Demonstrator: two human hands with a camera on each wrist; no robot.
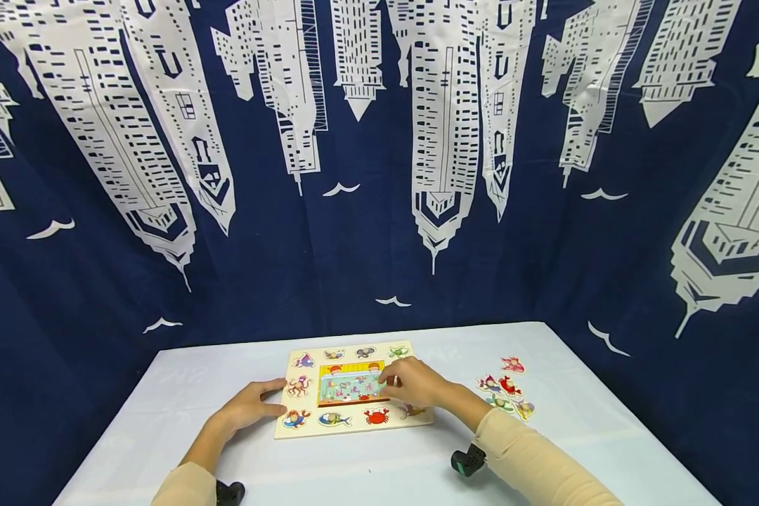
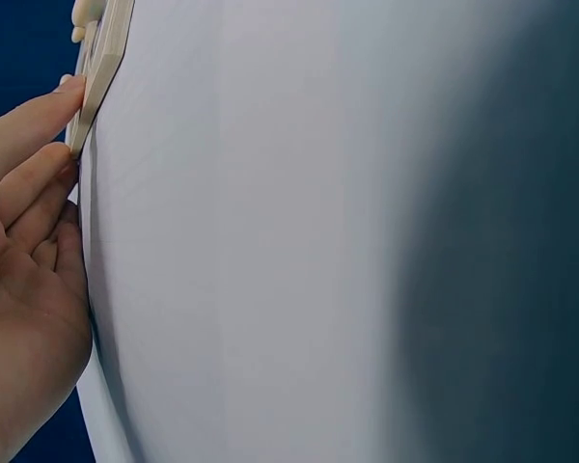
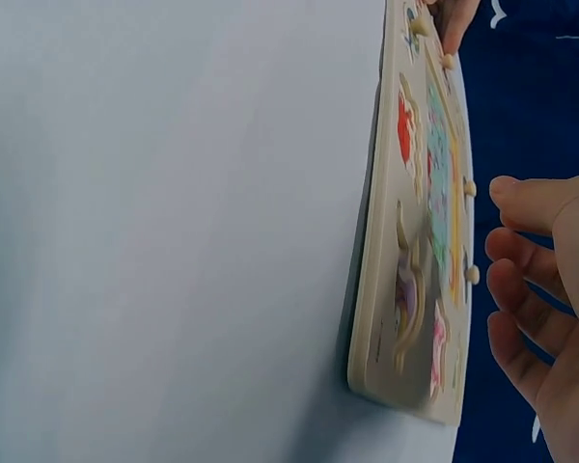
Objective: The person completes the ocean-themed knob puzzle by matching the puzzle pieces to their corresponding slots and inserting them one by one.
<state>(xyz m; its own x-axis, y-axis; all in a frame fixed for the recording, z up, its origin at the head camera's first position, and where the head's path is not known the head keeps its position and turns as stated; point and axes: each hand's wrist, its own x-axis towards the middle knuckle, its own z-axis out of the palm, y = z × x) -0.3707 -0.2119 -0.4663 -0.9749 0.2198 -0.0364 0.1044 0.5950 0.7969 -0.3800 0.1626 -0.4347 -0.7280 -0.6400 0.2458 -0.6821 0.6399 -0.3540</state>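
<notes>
A wooden peg puzzle board point(image 1: 313, 372) with sea-animal shapes around a central aquarium picture point(image 1: 354, 386) lies on the table. My left hand point(image 1: 248, 406) is at its left edge, and in the left wrist view the fingertips point(image 2: 69, 87) touch the board's side. Over the right part of the board hovers my right hand point(image 1: 417, 381). Its thumb point(image 3: 526, 203) stands apart from the loosely bent fingers in the right wrist view, with nothing between them. An octopus point(image 1: 299, 386) and a striped fish point(image 1: 334, 419) show on the board, as does a red crab shape point(image 1: 376, 416).
Several loose puzzle pieces lie in a group to the right, among them a red crab piece point(image 1: 509, 385) and a pink piece point(image 1: 513, 365). A white cloth covers the table point(image 1: 228, 365). Behind it hangs a navy curtain point(image 1: 291, 281) with white buildings.
</notes>
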